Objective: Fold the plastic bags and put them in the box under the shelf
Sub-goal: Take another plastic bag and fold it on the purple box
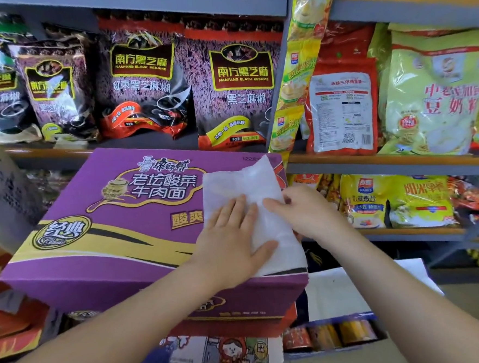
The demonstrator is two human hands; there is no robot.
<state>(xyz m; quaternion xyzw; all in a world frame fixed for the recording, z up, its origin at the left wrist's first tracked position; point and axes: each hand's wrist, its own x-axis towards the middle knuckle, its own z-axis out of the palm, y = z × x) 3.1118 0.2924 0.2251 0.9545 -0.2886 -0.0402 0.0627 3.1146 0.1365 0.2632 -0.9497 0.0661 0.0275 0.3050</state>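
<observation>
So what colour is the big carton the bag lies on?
Purple carton, with yellow bands and lettering, seen in the head view.

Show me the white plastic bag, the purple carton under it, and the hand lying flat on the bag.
white plastic bag [242,182]: head view, its bare upper part.
purple carton [116,218]: head view, its printed top.
left hand [230,235]: head view, its back.

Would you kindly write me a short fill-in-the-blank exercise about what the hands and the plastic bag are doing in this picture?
1. The white plastic bag lies on top of a carton whose main colour is ____.
2. The left hand presses the bag with its fingers ____.
3. The right hand holds the bag at its ____ edge.
4. The shelf behind holds packets of ____.

Missing words: purple; flat; right; food
</observation>
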